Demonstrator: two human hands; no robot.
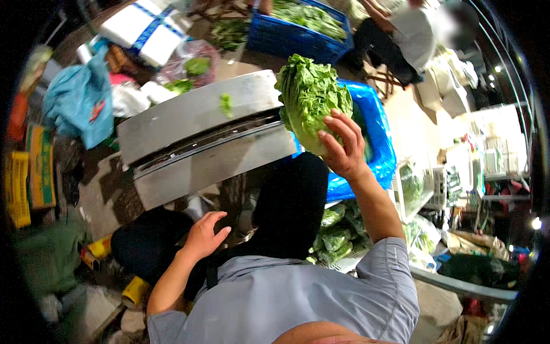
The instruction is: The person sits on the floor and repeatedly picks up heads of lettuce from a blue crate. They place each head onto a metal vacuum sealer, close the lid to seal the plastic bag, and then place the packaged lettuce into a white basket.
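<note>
A leafy green head of lettuce is in my right hand, whose fingers press against its pale lower right side. It sits above the near left part of a container lined with blue plastic. What the container holds is mostly hidden. Near my lap, my left hand hangs with thumb and fingers apart, holding nothing. In front of my knees stands a grey metal box-shaped stand with a dark lengthwise slot. A small scrap of leaf lies on its top.
Wrapped green vegetables lie beside my right thigh. A blue crate of greens stands ahead, with a seated person to its right. A white foam box and a light-blue bag are at the far left.
</note>
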